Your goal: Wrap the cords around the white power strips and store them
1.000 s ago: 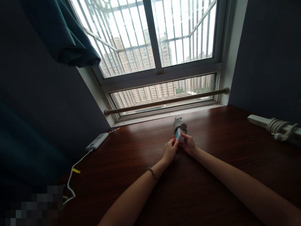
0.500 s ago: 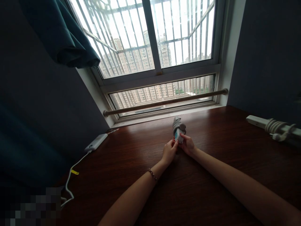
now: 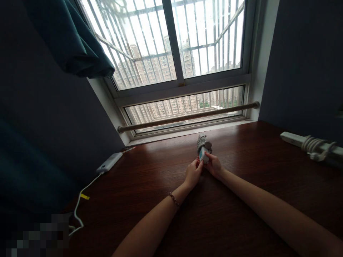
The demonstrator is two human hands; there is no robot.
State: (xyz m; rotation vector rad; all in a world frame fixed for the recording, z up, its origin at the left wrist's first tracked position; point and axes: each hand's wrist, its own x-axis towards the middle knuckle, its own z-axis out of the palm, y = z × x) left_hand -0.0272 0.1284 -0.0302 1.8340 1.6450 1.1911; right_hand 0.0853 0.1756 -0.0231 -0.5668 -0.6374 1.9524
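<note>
Both my hands meet over the dark wooden table (image 3: 241, 200), gripping the near end of a small white power strip (image 3: 202, 149) with its grey cord wound around it. My left hand (image 3: 193, 174) pinches the strip's lower left edge with closed fingers; a bead bracelet circles that wrist. From the right, my right hand (image 3: 214, 165) holds the same end, fingers curled over it. The strip's far end rests on the table, pointing toward the window.
A white power bank (image 3: 109, 162) with a white cable lies at the table's left edge. Another white power strip with coiled cord (image 3: 312, 144) lies far right. A barred window and a wooden rail (image 3: 187, 116) run behind; a dark curtain hangs upper left.
Nothing moved on the table apart from a slight drift of the view; both hands stay on the strip.
</note>
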